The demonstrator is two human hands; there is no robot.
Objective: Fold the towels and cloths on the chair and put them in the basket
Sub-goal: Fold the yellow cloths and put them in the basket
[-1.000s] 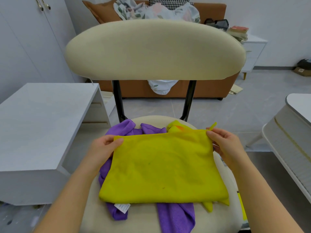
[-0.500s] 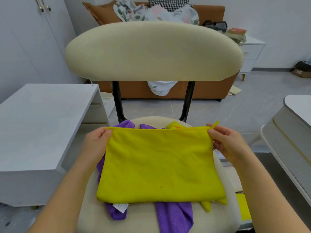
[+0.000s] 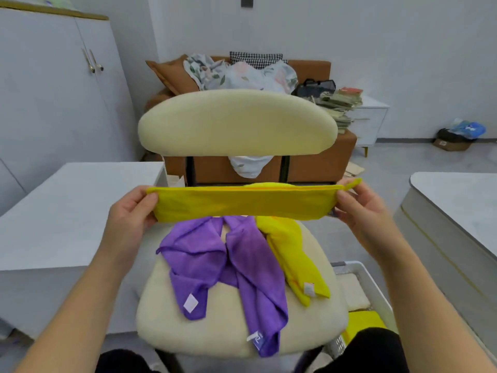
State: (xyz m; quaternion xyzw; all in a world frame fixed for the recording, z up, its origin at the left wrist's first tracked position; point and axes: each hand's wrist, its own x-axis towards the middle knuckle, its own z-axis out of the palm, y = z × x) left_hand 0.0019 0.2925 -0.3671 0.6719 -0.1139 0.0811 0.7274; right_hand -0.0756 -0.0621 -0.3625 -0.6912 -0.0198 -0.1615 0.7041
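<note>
A folded yellow cloth [image 3: 242,201] hangs in the air above the cream chair [image 3: 236,122], stretched flat between both hands. My left hand [image 3: 131,208] pinches its left end and my right hand [image 3: 361,208] pinches its right end, near a small loop. On the seat below lie two purple cloths [image 3: 215,254], unfolded and overlapping, and another yellow cloth [image 3: 293,254] to their right. A white basket [image 3: 368,286] stands on the floor right of the chair, with a cream cloth and a yellow cloth inside; it is partly hidden by my right arm.
A white cabinet [image 3: 67,205] stands close on the left and a white table [image 3: 457,205] on the right. Behind the chair is a brown sofa [image 3: 317,162] piled with bedding, and a side table with stacked books [image 3: 341,103].
Both hands have lifted the folded yellow cloth off the seat into the air. The purple cloths and the second yellow cloth beneath it are now uncovered. The view has pulled back and tilted up.
</note>
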